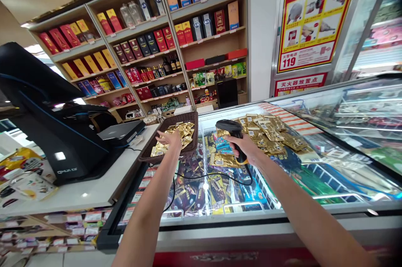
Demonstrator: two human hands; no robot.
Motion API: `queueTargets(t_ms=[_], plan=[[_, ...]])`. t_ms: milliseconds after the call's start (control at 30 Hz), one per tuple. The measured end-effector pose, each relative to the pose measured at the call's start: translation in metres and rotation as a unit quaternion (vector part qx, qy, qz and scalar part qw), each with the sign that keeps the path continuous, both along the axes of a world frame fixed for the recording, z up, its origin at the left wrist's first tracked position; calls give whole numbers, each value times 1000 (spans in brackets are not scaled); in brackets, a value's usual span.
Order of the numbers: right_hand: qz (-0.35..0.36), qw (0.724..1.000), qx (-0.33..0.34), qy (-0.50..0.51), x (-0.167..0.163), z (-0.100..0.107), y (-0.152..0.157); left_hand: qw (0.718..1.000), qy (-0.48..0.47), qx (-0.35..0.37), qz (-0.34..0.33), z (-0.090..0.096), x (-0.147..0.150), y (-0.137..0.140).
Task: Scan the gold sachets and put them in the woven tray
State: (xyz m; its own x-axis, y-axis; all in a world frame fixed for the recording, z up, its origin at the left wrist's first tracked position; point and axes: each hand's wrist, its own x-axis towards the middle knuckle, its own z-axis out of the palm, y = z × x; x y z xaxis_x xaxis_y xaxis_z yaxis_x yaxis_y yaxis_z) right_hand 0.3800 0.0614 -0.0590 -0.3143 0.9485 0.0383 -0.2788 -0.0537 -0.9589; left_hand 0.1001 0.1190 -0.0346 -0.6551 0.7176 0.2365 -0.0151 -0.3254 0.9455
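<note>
My right hand (246, 146) is wrapped around the handle of a black barcode scanner (229, 125), held above the glass top of a freezer. Below and to its right, many small gold packets (266, 131) lie spread in a pile on the glass. My left hand (171, 138) reaches over a brown woven basket (195, 131), its fingers apart and touching or just above the gold packets (185, 129) inside. A black cable (216, 175) runs from the scanner across the glass.
The chest freezer (238, 219) holds bagged ice creams in wire baskets. On the left a black checkout terminal (63, 133) stands on a white counter (28, 200) with snack bags. Shelves (138, 45) of boxed bottles line the back wall, beside a red and yellow poster (314, 20).
</note>
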Motion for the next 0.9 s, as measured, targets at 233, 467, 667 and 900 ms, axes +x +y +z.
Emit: queueTargets(t_ms=[233, 467, 667, 900], plan=[[-9, 1000, 12, 24, 8, 4, 3, 928, 252, -42, -273, -28, 71, -28], [-30, 997, -50, 56, 9, 10, 5, 833, 394, -117, -370, -60, 99, -48], [-31, 997, -34, 60, 9, 14, 0, 860, 410, -131, -273, -58, 88, -35], [-17, 999, -19, 46, 7, 13, 0, 894, 335, -102, -281, -30, 75, -10]])
